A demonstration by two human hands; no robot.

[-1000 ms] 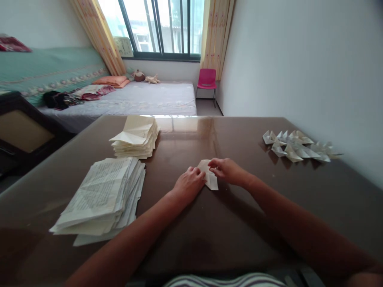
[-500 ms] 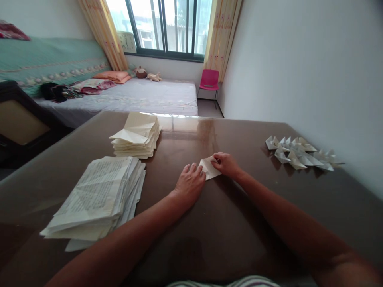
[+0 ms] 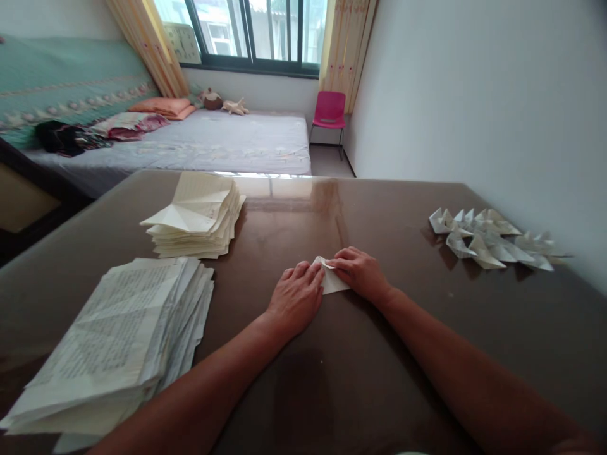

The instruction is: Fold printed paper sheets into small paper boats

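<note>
A small folded piece of paper point(image 3: 334, 283) lies on the brown table point(image 3: 303, 392) between my hands. My left hand point(image 3: 298, 296) rests flat on the table at its left side, the fingertips on the paper's left edge. From the right, my right hand point(image 3: 361, 273) has its fingers together on the paper's upper right part, bending over a fold. The fingers hide much of the sheet.
Two stacks of creased paper stand on the left, a cream one point(image 3: 194, 221) behind a printed one point(image 3: 118, 335). Several folded paper shapes point(image 3: 488, 240) sit at the right near the wall. Beyond the table are a bed point(image 3: 246, 139) and a pink chair point(image 3: 329, 110).
My right hand has moved in over the paper, and its upper part is folded over more. The camera view has tilted down and come a little closer to the table.
</note>
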